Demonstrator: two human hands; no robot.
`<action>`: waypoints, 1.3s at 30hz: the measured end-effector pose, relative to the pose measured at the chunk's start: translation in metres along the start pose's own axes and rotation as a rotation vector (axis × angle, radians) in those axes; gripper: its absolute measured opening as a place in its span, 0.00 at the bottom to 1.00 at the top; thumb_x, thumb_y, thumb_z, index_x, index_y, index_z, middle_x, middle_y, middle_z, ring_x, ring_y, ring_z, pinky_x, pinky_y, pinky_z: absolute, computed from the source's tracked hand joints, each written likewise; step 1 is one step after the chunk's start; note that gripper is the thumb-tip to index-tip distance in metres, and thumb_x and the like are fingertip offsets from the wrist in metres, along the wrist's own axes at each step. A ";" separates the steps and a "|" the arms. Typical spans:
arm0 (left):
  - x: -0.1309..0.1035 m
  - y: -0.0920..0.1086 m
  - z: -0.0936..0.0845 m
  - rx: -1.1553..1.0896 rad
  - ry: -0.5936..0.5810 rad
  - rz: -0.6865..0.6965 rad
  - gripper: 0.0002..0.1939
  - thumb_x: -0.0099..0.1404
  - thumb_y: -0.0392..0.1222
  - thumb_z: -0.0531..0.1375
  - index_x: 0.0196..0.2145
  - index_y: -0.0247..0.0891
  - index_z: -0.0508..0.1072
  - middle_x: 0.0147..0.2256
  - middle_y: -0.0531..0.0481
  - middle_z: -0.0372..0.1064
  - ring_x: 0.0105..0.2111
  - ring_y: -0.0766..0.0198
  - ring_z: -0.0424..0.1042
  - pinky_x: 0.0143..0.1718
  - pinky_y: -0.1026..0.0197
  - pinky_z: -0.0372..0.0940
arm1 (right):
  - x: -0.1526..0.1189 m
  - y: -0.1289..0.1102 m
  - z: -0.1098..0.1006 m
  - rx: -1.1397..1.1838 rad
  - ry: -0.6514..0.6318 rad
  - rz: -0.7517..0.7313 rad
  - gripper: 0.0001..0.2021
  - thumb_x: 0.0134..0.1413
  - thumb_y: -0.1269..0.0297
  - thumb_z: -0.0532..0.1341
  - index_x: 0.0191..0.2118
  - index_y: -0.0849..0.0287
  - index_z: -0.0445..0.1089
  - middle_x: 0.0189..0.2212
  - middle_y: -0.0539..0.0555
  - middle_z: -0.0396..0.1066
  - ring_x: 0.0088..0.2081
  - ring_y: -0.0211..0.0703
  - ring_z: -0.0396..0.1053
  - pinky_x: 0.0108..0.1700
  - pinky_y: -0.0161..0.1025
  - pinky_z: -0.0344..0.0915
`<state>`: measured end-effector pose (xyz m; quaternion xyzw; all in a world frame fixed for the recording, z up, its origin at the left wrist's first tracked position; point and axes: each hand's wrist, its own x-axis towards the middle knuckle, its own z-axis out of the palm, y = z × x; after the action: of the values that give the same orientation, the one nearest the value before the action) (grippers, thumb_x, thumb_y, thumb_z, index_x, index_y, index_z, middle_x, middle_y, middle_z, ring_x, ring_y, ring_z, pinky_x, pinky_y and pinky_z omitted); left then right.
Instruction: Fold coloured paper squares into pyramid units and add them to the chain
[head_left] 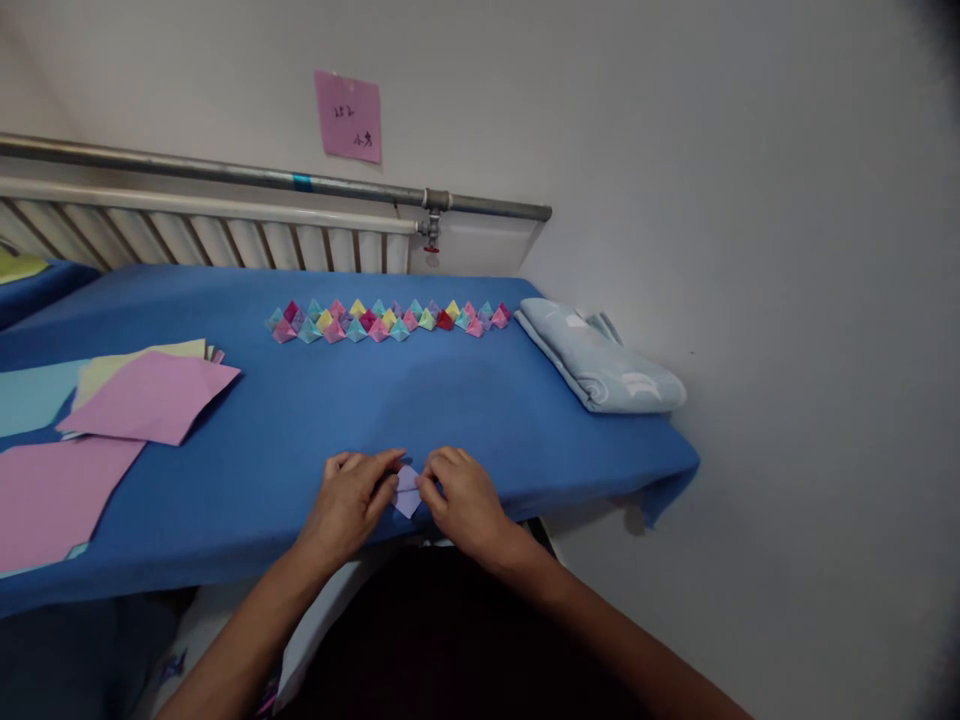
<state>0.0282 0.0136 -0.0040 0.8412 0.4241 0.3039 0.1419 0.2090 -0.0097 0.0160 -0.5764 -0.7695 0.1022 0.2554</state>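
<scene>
Pinching the left side of a small purple paper with the left hand, thumb and index finger closed on the edge, remaining fingers loosely curled. Pinching the opposite side with the right hand, thumb and fingertips drawn together, knuckles bent. Holding the small purple paper between both hands, near the front edge of the blue cloth; impossible to tell from this view if resting on it or slightly raised. Pointing one corner toward the body and the opposite one away, with a dark fold line running crosswise from hand to hand. Running away from the body along the long axis of the visible part, with side corners hidden under fingers. Farther out to the left, lying loose and overlapping, in pink, yellow and light blue: paper sheets. Beyond the hands, set close together in a long, zigzag-edged band from left to right: multicolored folded pieces. Lying at the right end of that band, near the wall: a folded pale blue cloth. Behind, a white radiator below a metal pipe, and above, stuck up, a pink note with handwriting.
</scene>
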 end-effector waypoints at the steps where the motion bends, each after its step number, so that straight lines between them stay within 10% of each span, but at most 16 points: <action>1: 0.000 0.000 0.000 0.000 0.001 -0.001 0.15 0.67 0.39 0.53 0.52 0.43 0.65 0.41 0.50 0.75 0.40 0.60 0.71 0.46 0.51 0.56 | 0.001 0.000 0.000 -0.009 -0.006 0.001 0.07 0.57 0.70 0.56 0.28 0.58 0.65 0.30 0.52 0.68 0.35 0.41 0.64 0.39 0.38 0.58; 23: 0.005 0.000 0.008 -0.037 -0.021 -0.181 0.25 0.64 0.36 0.56 0.58 0.42 0.58 0.39 0.52 0.74 0.39 0.61 0.71 0.48 0.52 0.56 | 0.012 -0.011 -0.004 -0.233 -0.107 0.048 0.08 0.57 0.69 0.53 0.33 0.60 0.70 0.33 0.57 0.70 0.36 0.44 0.67 0.36 0.38 0.60; 39: -0.005 -0.002 0.000 -0.043 0.102 -0.040 0.15 0.68 0.35 0.48 0.50 0.41 0.66 0.38 0.50 0.74 0.39 0.61 0.72 0.45 0.53 0.62 | 0.014 -0.014 -0.007 -0.222 -0.150 0.072 0.09 0.57 0.69 0.52 0.34 0.61 0.70 0.35 0.58 0.71 0.38 0.45 0.67 0.38 0.38 0.61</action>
<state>0.0252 0.0109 -0.0067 0.8128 0.4408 0.3524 0.1441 0.1981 -0.0022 0.0321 -0.6192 -0.7717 0.0682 0.1278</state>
